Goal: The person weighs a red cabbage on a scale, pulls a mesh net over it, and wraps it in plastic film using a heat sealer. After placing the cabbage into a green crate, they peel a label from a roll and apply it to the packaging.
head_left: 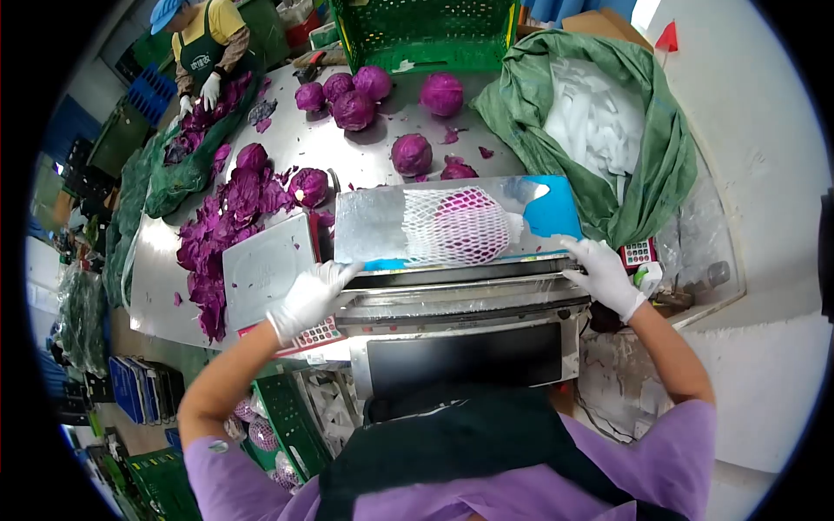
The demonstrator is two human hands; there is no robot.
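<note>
My left hand (313,300), in a white glove, is closed at the front left corner of a wrapping machine (469,352), its fingertips pressed together on the edge of clear plastic film (460,298). At the other end, my gloved right hand (606,276) pinches the film's right side. The film stretches between both hands, shiny and hard to make out. Just beyond it, a purple cabbage (465,221) in a white foam net (421,230) lies on the machine's metal plate (369,217), which has blue patches.
Loose purple cabbages (354,110) and a pile of peeled leaves (230,213) lie on the metal table. A scale (269,260) stands at left. A green sack (669,165) holds white foam nets. A green crate (426,35) is behind. A co-worker (213,52) handles leaves at far left.
</note>
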